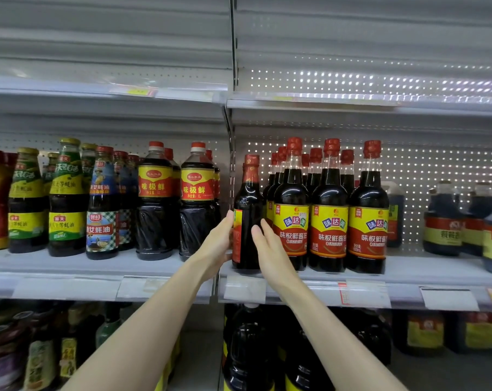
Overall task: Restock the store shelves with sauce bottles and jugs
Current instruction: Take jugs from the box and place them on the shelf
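Observation:
A dark sauce bottle point(248, 198) with a red cap stands upright near the front edge of the middle shelf point(160, 265), its yellow-red label turned to the left. My left hand point(218, 245) lies flat against the bottle's left side with the fingers straight. My right hand point(268, 248) reaches in on the bottle's right side, fingers straight and right by the glass; whether they touch it I cannot tell. Just to the right stands a row of matching red-capped bottles point(329, 221), labels facing front.
Left of the shelf upright point(231, 153) are oyster-sauce bottles point(67, 198) and dark 1 L bottles point(155, 201). Jugs point(442, 221) stand at the far right. The upper shelf point(352, 104) shows no goods. More bottles point(247, 348) fill the shelf below.

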A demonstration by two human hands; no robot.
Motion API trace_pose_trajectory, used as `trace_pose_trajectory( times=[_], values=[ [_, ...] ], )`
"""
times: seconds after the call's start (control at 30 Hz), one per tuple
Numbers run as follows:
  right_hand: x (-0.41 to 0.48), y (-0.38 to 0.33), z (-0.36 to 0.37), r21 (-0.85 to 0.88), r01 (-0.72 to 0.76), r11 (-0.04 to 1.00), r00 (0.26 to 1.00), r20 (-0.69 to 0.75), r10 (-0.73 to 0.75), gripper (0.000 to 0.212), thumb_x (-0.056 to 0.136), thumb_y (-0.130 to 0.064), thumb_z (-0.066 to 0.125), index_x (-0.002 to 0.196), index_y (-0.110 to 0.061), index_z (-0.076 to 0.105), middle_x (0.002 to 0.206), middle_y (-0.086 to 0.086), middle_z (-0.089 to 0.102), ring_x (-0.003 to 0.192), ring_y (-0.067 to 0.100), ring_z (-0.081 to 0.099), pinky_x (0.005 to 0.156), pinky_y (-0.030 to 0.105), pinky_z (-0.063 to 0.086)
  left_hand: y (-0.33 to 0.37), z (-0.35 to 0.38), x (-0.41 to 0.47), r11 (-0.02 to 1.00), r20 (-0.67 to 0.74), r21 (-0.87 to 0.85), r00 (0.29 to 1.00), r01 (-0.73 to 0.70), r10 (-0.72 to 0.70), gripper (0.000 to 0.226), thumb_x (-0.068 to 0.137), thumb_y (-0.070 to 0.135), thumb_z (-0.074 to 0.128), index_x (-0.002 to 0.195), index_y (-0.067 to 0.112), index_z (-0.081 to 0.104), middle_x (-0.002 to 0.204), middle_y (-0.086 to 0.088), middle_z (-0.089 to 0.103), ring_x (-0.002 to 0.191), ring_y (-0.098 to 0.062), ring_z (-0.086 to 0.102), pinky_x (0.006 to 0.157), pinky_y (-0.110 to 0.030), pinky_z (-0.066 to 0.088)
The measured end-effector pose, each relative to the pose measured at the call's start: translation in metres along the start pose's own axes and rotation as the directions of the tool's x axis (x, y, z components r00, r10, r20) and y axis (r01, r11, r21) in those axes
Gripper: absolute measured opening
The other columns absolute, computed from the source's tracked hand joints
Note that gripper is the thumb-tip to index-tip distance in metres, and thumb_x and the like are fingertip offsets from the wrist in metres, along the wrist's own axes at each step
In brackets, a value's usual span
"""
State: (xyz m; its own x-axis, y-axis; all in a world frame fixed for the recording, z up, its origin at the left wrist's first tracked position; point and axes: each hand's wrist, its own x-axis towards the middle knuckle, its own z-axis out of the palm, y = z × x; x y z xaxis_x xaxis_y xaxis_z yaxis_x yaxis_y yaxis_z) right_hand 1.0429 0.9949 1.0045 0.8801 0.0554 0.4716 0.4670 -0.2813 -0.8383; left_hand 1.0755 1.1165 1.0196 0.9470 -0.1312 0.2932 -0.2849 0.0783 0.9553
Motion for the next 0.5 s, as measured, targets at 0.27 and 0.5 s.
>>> trace_pose_trajectory(
  times=[0.27, 0.5],
  values=[
    [0.005, -0.002, 0.000, 0.055, -0.056, 0.997, 0.998, 0.013, 0.055, 0.062, 0.101, -0.053, 0.026, 0.154, -0.027, 0.009, 0.160, -0.004, 0.016, 0.147, 0.015, 0.015, 0.119, 0.042, 0.019, -0.002, -0.003, -0.007, 1.000, -0.010, 0.015, 1.000, -0.003, 0.003, 0.031, 0.098, 0.057, 0.029, 0.107, 0.045, 0.057, 0.104, 0.020, 0.060, 0.117, -0.012, 0.054, 0.109, -0.049, 0.037],
    [0.016, -0.004, -0.004, 0.127, -0.116, 0.985, 0.993, 0.033, 0.112, 0.063, 0.099, -0.055, 0.027, 0.153, -0.026, 0.013, 0.148, 0.004, 0.037, 0.132, 0.021, 0.041, 0.108, 0.040, 0.037, -0.006, -0.002, -0.014, 0.988, -0.050, 0.133, 0.995, -0.083, 0.090, 0.025, 0.101, 0.052, 0.027, 0.113, 0.046, 0.048, 0.105, 0.022, 0.057, 0.104, -0.003, 0.055, 0.092, -0.039, 0.041]
  ],
)
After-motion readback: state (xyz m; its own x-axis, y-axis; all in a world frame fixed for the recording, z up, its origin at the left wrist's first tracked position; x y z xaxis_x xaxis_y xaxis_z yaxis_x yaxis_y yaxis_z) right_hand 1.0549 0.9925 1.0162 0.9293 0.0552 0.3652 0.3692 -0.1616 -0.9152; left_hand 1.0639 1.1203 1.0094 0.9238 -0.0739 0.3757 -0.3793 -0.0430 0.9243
